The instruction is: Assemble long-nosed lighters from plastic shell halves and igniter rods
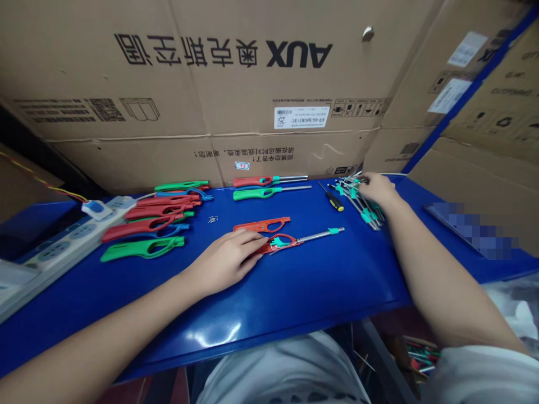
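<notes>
My left hand (229, 259) lies over the handle end of an opened red gas lighter (286, 244), its fingers closed on the casing. A teal trigger and a thin wire show inside the casing, and a metal tube with a teal tip points right. Just behind it lies an orange-red lighter casing half (269, 225). At the back right, my right hand (378, 188) has its fingers curled at the top of a pile of metal lighter tubes (365, 210) with teal parts. What those fingertips grip is hidden.
A black-and-yellow screwdriver (334, 202) lies left of the pile. Two lighters with tubes, one a green lighter (256, 193), lie at the back. Several coloured casings (143, 247) and a power strip (63, 241) are at left. Small screws (213, 219) lie mid-table. Cardboard (236, 112) walls the back.
</notes>
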`<state>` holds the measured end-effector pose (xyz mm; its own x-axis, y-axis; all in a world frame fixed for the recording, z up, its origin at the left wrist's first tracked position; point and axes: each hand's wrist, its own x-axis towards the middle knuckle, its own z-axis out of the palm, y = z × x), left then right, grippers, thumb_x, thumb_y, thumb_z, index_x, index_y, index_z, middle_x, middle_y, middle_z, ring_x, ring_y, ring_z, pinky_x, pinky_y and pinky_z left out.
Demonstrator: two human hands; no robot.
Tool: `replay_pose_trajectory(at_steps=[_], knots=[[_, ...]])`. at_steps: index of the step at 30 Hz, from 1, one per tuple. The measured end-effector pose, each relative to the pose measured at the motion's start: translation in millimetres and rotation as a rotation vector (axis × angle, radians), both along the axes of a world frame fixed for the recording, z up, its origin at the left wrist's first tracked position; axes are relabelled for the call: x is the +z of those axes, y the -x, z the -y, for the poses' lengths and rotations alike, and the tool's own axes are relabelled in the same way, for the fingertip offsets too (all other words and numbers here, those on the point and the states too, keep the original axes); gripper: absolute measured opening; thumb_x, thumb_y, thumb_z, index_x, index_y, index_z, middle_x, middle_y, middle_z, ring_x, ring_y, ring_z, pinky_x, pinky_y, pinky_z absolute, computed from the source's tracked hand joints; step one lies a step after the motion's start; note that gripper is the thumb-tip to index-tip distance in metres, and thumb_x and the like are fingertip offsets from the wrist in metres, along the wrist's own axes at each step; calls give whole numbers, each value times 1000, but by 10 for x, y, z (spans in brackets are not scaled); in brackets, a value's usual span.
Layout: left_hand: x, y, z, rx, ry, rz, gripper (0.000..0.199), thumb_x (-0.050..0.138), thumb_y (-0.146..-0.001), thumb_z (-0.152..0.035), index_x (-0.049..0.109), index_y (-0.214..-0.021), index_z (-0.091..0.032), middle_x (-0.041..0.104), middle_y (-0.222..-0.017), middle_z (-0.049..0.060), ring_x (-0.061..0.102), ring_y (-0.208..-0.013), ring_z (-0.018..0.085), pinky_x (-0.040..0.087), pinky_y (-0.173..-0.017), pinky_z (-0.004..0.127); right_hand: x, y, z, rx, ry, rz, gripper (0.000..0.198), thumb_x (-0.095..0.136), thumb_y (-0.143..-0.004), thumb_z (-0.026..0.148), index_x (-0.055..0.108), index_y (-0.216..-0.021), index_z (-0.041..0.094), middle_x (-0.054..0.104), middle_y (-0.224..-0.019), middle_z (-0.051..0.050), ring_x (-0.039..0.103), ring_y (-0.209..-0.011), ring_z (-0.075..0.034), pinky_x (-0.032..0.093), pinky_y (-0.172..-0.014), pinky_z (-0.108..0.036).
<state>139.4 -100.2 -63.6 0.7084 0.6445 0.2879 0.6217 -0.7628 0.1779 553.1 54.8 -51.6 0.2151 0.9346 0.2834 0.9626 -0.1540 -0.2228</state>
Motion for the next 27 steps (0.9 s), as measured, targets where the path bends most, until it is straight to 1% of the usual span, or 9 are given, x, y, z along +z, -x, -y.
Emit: replay_pose_trajectory(at_steps=[4,9,11,13,15,18,21,24,27], knots=[[3,5,-7,4,5,6,32,53,-98,-20,65,-128,-21,69,-126,9,66,-115,26,54,-100,42,38,55,26,-50,-30,-77,41,54,-78,13,74,-113,18,71,-121,-15,64,-113,-34,50,-92,-46],[6,-16,15,4,56,86,34,56,-97,-22,65,-130,-20,67,-129,10,62,-120,27,51,-104,45,115,86,58,73,-358,-143,29,52,-79,12,75,-96,13,74,-107,-17,69,-103,-30,51,-96,-43],[12,-49,48,36,115,199,39,59,-95,-26,63,-133,-19,66,-132,11,60,-125,28,49,-108,46,170,173,82,120,-491,-279,25,54,-79,13,75,-92,13,75,-101,-16,70,-97,-28,53,-94,-43],[25,-103,91,85,197,356,41,62,-94,-30,64,-134,-19,66,-134,12,59,-127,28,48,-110,45,225,349,136,170,-537,-545,21,57,-80,15,74,-91,15,76,-93,-13,72,-91,-26,56,-86,-42],[43,-171,136,151,303,549,39,64,-93,-33,67,-129,-19,67,-131,11,62,-123,27,49,-109,44,262,606,237,308,-428,-904,16,64,-78,18,73,-91,18,76,-92,-10,73,-93,-24,58,-84,-37],[76,-274,190,294,594,911,43,65,-92,-39,66,-129,-17,71,-125,11,70,-110,24,57,-98,39,261,1048,480,555,-32,-1346,19,72,-76,20,74,-95,21,77,-96,-6,73,-101,-20,59,-89,-33],[102,-336,213,409,799,1153,54,71,-88,-40,60,-136,-17,71,-128,10,71,-108,23,57,-98,38,199,1420,759,728,237,-1549,25,79,-75,23,76,-100,22,78,-103,-4,73,-103,-17,57,-96,-31],[112,-351,206,438,817,1248,60,76,-84,-41,60,-137,-17,72,-126,10,71,-107,22,56,-99,38,114,1653,980,818,465,-1664,26,79,-78,24,76,-103,22,78,-105,-4,73,-103,-15,56,-97,-27],[106,-347,191,378,811,1260,59,77,-83,-42,62,-135,-19,72,-125,9,69,-110,23,56,-98,36,42,1776,1113,871,658,-1729,26,80,-78,24,77,-104,22,78,-106,-5,73,-104,-14,56,-97,-25]])
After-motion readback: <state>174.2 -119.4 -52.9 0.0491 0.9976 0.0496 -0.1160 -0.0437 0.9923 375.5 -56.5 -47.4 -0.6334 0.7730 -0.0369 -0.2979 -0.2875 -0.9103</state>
